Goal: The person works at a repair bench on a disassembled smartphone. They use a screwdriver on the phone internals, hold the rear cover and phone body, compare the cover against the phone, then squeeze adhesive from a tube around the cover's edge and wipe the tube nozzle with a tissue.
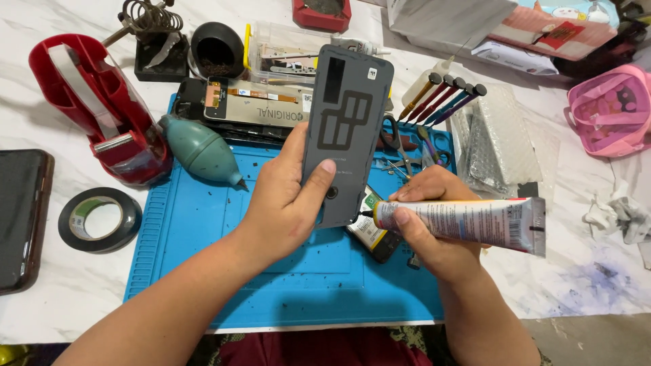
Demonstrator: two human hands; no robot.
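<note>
Head view: the left hand [285,203] holds a grey phone back cover [347,132] upright over the blue mat [203,237], its grip closed around the lower edge, long axis running away from the person, inner face toward the camera. The right hand [427,224] clasps a glue tube [468,224] lying crosswise, nozzle pointing left, touching the cover's lower right edge. A phone body [373,237] lies beneath, on the counter [590,278].

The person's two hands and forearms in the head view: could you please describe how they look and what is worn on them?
Both the left hand and the right hand are bare: no gloves, rings, watch or bracelets show. Both forearms are uncovered up to the bottom edge of the picture, with no sleeve in view. The fingernails are short and unpainted. No markings or bandages can be seen on either one.
</note>
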